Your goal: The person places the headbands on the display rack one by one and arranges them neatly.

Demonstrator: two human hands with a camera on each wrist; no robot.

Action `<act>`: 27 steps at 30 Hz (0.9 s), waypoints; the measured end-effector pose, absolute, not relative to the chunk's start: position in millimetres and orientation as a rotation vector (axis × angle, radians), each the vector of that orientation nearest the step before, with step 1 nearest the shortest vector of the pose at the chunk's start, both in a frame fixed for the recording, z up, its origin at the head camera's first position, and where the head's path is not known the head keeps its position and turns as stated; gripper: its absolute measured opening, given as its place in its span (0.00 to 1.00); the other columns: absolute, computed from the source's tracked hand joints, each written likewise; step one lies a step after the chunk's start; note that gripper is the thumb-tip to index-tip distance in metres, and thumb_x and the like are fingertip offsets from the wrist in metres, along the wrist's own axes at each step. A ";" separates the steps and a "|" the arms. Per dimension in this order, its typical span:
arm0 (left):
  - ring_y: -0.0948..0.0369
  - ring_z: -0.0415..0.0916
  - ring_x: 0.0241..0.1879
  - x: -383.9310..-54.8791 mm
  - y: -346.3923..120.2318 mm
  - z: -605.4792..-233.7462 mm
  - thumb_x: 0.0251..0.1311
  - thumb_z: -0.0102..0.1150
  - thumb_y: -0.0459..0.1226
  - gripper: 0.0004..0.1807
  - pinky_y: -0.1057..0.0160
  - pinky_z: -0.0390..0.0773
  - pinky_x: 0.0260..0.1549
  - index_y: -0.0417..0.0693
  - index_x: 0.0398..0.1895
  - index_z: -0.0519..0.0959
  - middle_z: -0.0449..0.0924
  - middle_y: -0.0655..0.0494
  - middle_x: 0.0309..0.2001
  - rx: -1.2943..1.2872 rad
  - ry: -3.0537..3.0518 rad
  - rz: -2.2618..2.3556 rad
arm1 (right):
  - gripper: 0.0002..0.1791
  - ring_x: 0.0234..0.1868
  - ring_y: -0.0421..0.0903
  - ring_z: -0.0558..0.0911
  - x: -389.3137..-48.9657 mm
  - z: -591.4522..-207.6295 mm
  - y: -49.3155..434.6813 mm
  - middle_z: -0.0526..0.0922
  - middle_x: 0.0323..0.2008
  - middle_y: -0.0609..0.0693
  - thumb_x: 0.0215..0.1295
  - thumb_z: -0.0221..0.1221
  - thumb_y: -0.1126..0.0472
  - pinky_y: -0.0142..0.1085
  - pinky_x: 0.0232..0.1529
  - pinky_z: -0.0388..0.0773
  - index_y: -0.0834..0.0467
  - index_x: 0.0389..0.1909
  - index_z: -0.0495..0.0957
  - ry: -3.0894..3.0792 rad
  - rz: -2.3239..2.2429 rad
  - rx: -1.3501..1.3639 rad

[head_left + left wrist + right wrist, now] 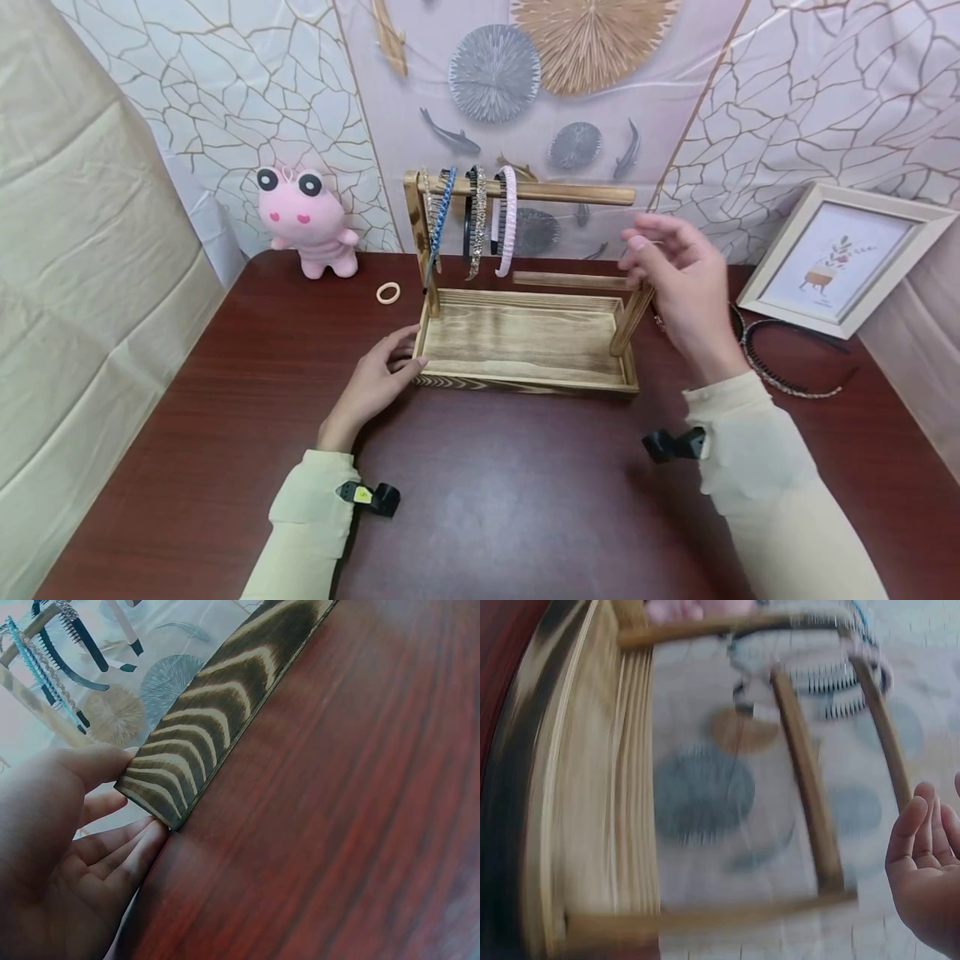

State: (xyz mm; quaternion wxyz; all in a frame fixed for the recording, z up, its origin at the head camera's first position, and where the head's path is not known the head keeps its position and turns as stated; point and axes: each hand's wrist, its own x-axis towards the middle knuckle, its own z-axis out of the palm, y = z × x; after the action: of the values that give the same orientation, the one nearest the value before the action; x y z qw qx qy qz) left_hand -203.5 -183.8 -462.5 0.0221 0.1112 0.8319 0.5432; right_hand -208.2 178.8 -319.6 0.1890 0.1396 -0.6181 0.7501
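A wooden headband stand (517, 389) with a tray base stands on the table. My left hand (377, 379) grips its front left corner, the thumb at the upper edge and the fingers lower down in the left wrist view. Over the left part of its top bar (577, 193) hang a blue headband (442, 212), a glittery headband (481, 221), a pink headband (507, 221) and others close by. My right hand (678, 279) is raised near the bar's right end, fingers loosely bent, holding nothing visible. It partly hides the right post.
A pink plush toy (311, 221) and a pale ring (388, 292) are to the left of the stand. On the right, a picture frame (840, 254) leans at the back, with dark headbands (780, 385) lying before it, partly behind my right arm.
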 end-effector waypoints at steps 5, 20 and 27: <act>0.51 0.77 0.57 -204.6 -184.9 -465.3 0.66 0.63 0.39 0.29 0.55 0.79 0.58 0.48 0.70 0.69 0.78 0.43 0.56 0.339 2.587 1.669 | 0.11 0.29 0.44 0.83 -203.6 -329.9 225.3 0.87 0.37 0.55 0.64 0.62 0.72 0.29 0.28 0.83 0.68 0.47 0.79 -1.676 2.147 0.302; 0.53 0.77 0.57 -204.2 -186.0 -465.1 0.66 0.62 0.38 0.29 0.57 0.79 0.57 0.48 0.70 0.69 0.79 0.45 0.56 0.350 2.594 1.672 | 0.07 0.30 0.25 0.81 -174.8 -393.4 345.8 0.81 0.30 0.25 0.70 0.61 0.58 0.20 0.28 0.79 0.41 0.43 0.78 -2.503 1.481 -0.152; 0.52 0.77 0.57 -204.5 -185.4 -463.9 0.66 0.63 0.38 0.29 0.56 0.79 0.57 0.48 0.70 0.69 0.79 0.44 0.55 0.363 2.585 1.689 | 0.08 0.29 0.19 0.76 -161.3 -410.7 377.3 0.79 0.29 0.19 0.69 0.61 0.56 0.16 0.29 0.70 0.54 0.44 0.81 -2.697 1.171 -0.081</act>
State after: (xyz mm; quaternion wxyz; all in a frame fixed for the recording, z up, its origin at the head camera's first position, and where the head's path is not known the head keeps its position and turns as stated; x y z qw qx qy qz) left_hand -204.5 -185.4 -463.9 0.0163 0.1168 0.8313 0.5432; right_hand -161.3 377.3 -410.7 0.0998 -0.0272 -0.9123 0.3962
